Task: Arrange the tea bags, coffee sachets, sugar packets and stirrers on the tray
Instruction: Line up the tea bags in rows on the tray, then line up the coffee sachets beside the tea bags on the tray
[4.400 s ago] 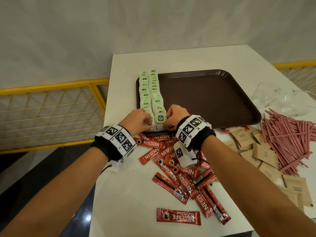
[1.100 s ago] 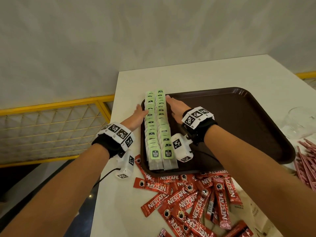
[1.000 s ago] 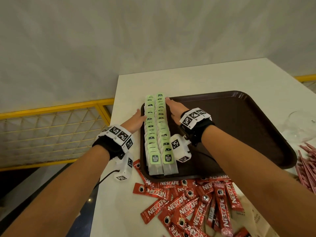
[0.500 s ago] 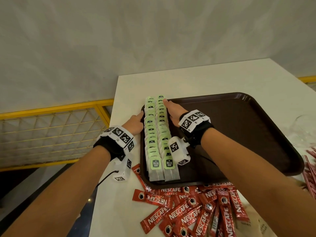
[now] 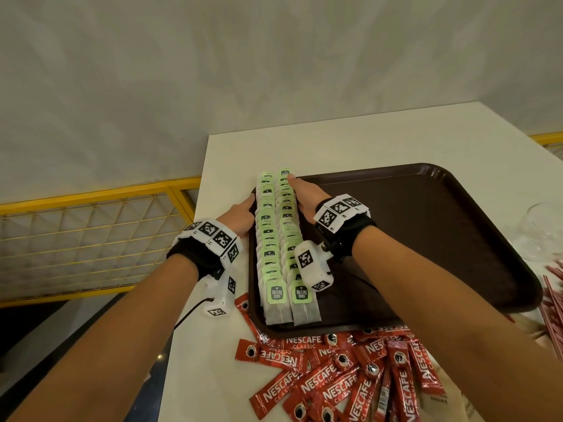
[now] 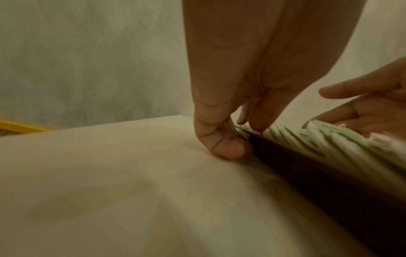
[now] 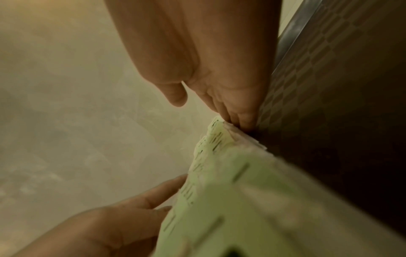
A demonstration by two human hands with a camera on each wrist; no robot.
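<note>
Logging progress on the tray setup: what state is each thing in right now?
Tea bags: two overlapping rows along the tray's left side.
Tray: otherwise bare.
Coffee sachets: loose heap on the table.
Stirrers: off the tray.
Left hand, right hand: flanking the rows.

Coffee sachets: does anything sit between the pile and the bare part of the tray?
Nothing visible. The coffee sachets lie against the near rim of the tray; only that rim separates them from its bare right side.
</note>
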